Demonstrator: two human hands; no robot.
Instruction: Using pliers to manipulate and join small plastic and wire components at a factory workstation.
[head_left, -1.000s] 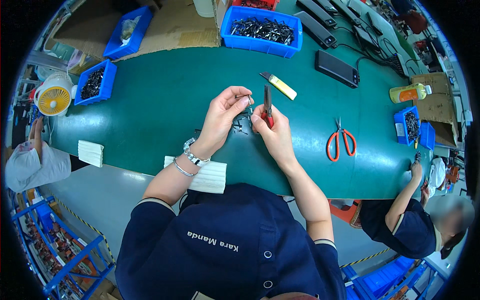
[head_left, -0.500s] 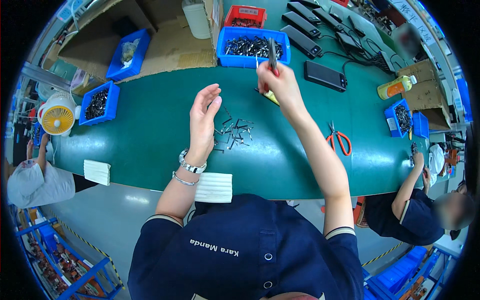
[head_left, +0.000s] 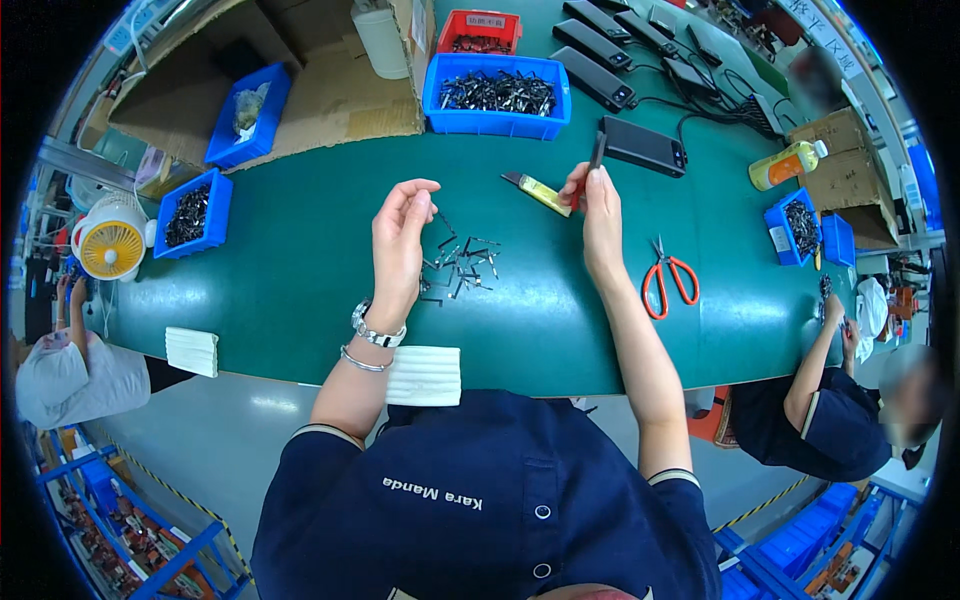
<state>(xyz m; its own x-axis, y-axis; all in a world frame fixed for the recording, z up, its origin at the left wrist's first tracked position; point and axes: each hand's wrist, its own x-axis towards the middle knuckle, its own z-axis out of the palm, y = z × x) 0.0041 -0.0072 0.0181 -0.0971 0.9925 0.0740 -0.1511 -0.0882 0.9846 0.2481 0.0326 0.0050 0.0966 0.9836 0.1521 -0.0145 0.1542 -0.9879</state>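
Observation:
My right hand is closed round a red-handled tool whose long dark tip points away from me; its exact kind is hard to make out. Just left of that hand, a yellow-handled utility knife lies on the green table. My left hand hovers with loosely bent fingers, the thumb a little apart, and no held thing shows. Beside it, small black and silver strip-like parts are scattered on the tabletop. Red-handled pliers lie to the right of my right forearm.
Blue bins of small dark parts stand at the far middle, left and right. A black box-shaped device sits behind my right hand. A white ridged pad rests at the near edge. Co-workers sit at both sides.
My right hand has drawn back toward me and rightward from the far blue bin with the tool, uncovering the utility knife. The left hand's fingers have bent more.

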